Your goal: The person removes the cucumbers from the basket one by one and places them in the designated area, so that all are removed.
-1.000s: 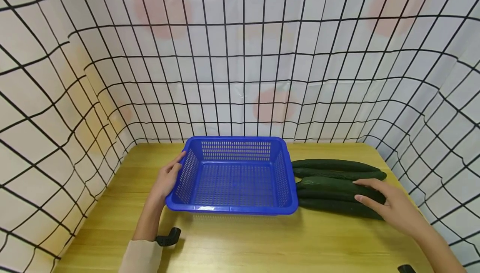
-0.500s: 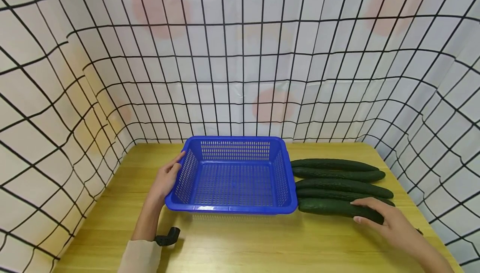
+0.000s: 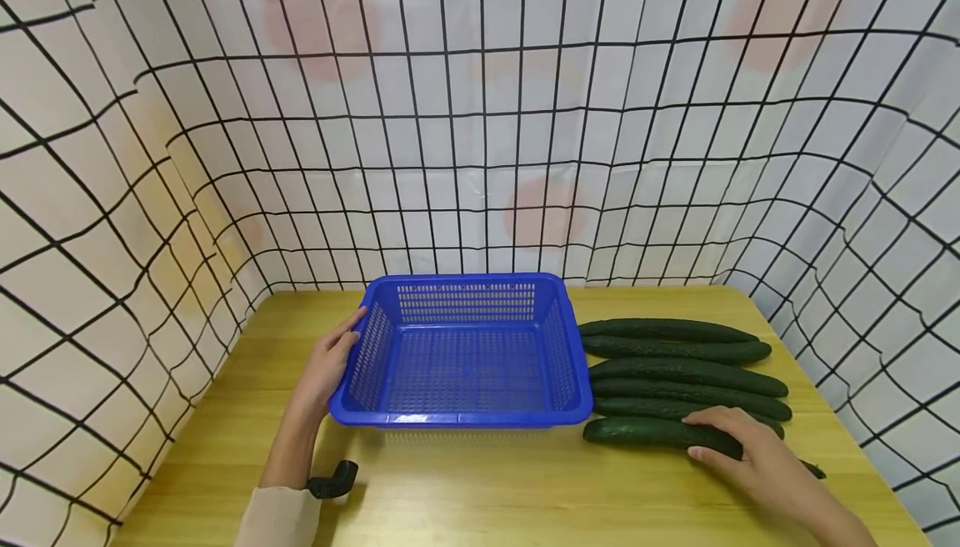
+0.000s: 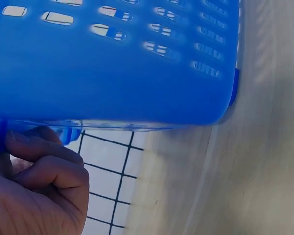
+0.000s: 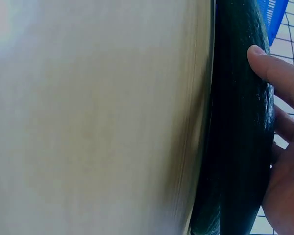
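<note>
My left hand grips the left rim of a blue plastic basket; in the left wrist view its fingers curl at the rim beside the slotted wall. Nothing lies in the basket. To its right several dark green cucumbers lie side by side, roughly parallel. The nearest cucumber is pinched by my right hand, thumb on the near side and fingers over the far side. The right wrist view shows that cucumber close up, with the thumb on it. My palm hides its right end in the head view.
The wooden table stretches out in front of the basket. A black wire grid over white sheeting encloses the back and both sides. A black wrist camera mount sticks out from the left wrist.
My right hand has come toward the table's front edge and slightly left, with a cucumber. The cucumbers now lie more spread out, another showing behind the held one. My left hand stays on the basket.
</note>
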A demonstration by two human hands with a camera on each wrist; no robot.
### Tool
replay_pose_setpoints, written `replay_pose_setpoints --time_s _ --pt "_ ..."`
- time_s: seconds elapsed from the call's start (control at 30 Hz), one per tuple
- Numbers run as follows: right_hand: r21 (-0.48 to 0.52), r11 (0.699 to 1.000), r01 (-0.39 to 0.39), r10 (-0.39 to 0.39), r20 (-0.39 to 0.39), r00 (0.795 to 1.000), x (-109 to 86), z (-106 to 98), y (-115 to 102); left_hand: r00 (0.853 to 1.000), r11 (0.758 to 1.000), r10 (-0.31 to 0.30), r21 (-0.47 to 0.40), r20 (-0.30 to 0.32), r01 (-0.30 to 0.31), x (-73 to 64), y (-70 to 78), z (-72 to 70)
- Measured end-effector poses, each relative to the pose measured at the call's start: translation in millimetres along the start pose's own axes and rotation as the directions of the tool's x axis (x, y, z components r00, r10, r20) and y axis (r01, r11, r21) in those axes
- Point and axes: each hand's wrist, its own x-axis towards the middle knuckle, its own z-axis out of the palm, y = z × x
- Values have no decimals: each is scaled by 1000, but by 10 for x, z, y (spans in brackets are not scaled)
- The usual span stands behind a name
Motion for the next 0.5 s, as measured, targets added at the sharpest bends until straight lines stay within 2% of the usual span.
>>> replay_pose_setpoints --time_s 0.1,0.3,0.37,0.5 --pt "-7 1000 0 0 -19 1000 -4 11 8 1000 1000 2 -2 -10 -2 -17 7 -10" --pt "-124 988 95 -109 -111 988 5 45 54 1000 1000 -9 7 -23 9 -7 14 -25" --pt "-145 984 108 -125 -116 985 10 53 59 1000 1000 -12 10 -19 12 1 12 -32" --pt "-142 985 94 -108 -94 990 33 64 52 1000 1000 -5 31 -15 5 16 5 -41"
